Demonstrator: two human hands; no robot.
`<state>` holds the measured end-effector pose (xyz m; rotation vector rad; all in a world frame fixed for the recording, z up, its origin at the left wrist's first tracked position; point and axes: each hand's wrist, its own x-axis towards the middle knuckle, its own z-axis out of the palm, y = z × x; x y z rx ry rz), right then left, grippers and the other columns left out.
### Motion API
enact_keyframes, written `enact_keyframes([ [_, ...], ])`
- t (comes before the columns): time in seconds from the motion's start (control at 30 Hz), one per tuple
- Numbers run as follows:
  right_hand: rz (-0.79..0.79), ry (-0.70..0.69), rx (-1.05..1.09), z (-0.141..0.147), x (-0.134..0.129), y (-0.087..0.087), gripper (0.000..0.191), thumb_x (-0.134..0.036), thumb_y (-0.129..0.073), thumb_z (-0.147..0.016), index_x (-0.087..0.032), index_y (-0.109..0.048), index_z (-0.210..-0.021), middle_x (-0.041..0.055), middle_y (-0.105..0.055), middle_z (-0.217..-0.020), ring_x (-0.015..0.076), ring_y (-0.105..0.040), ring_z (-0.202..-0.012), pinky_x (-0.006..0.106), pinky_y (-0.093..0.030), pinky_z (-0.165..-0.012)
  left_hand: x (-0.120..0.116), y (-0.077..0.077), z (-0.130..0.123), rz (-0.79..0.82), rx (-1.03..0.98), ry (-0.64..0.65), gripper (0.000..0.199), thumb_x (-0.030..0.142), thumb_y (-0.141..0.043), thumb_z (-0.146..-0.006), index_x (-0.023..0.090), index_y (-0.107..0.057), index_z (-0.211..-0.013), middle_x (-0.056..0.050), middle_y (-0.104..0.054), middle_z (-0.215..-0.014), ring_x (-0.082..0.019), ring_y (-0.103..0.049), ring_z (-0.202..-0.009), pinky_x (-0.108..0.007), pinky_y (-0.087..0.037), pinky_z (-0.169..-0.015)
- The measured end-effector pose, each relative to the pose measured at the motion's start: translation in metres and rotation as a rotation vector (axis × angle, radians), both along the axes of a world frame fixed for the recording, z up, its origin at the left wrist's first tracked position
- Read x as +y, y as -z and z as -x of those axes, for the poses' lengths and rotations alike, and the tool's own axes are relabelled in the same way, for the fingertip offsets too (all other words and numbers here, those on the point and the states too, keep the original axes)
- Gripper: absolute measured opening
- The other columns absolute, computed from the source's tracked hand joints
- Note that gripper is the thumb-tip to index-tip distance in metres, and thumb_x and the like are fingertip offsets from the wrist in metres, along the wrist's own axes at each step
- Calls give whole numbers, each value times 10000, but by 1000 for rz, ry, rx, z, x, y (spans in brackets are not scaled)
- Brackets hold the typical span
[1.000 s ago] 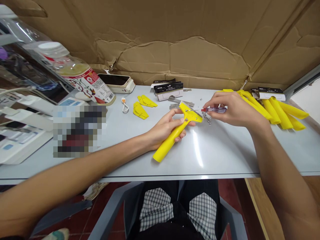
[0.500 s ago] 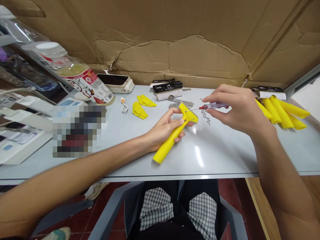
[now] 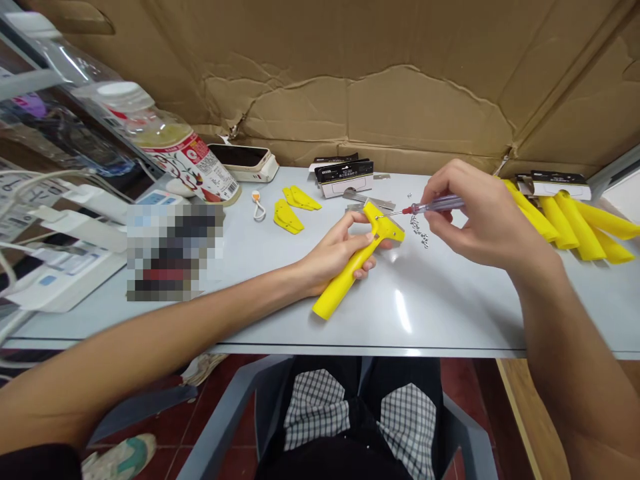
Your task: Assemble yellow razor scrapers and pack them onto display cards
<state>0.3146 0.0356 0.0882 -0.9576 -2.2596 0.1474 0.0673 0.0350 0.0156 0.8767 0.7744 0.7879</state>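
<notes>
A seated person's left hand (image 3: pixel 336 252) clamps a yellow plastic scraper (image 3: pixel 347 283) by its chunky, tapered handle, fingers curled round it, above a pale grey laminate table (image 3: pixel 440 303); the scraper's flared head sits tilted up, just beyond the fingertips, near the table's middle; the right hand (image 3: pixel 480 217) pinches a screwdriver (image 3: pixel 437 205) between thumb and fingertips, its clear ribbed handle and red collar ending in a thin steel shaft that reaches the scraper's head; tiny steel screws (image 3: pixel 419 231) lie scattered just below the tip; flat steel blades (image 3: pixel 370 202) sit beyond the scraper, near black-and-white packaging cards (image 3: pixel 345 179); loose yellow head pieces (image 3: pixel 289 217) lie to the left; a heap of glossy yellow handles (image 3: pixel 575 227) lies at right under another card (image 3: pixel 553 178); a creased, torn cardboard sheet (image 3: pixel 380 100) forms the backdrop; a clear plastic bottle (image 3: pixel 175 150) with a red-patterned label lies tilted against clutter at left.
</notes>
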Motion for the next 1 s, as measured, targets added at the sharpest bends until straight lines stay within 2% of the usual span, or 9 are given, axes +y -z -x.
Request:
enact_keyframes([
  [0.33,-67,20,64,2,5,9,36,-230,-709,-983,-262,-725,-984,49,-715,-996,225,-705,-831,406,-598,-729,1,3,2,-9,-23,19,383,242,-712,-988,295,-381,-1173,-86,-786,-1057,-94,-589,-532,-188,-388,-468],
  [0.5,-105,39,1,3,6,11,61,-246,-660,-1017,-249,-699,-970,62,-714,-996,217,-689,-803,376,-566,-690,1,3,1,-12,-22,19,380,246,-713,-991,293,-380,-1167,-80,-784,-1038,-95,-586,-527,-189,-388,-464],
  [0.7,-112,88,-12,2,7,11,174,-351,-638,-1051,-254,-665,-909,26,-756,-814,208,-680,-675,362,-495,-666,-2,0,1,-14,5,11,394,261,-740,-989,289,-404,-1193,-94,-782,-1058,-94,-585,-524,-194,-388,-459],
  [0.83,-12,129,-113,0,3,5,92,-334,-700,-964,-267,-637,-970,8,-725,-770,208,-631,-637,359,-448,-619,-1,1,1,-2,-7,-6,369,235,-716,-996,286,-406,-1188,-95,-782,-1064,-92,-584,-523,-191,-385,-458],
  [1.0,43,111,-128,-7,2,1,152,-244,-714,-877,-277,-640,-1005,-1,-735,-813,207,-641,-656,352,-459,-610,2,4,2,-1,-35,2,375,214,-702,-997,292,-394,-1196,-100,-793,-1092,-91,-584,-531,-185,-384,-458],
])
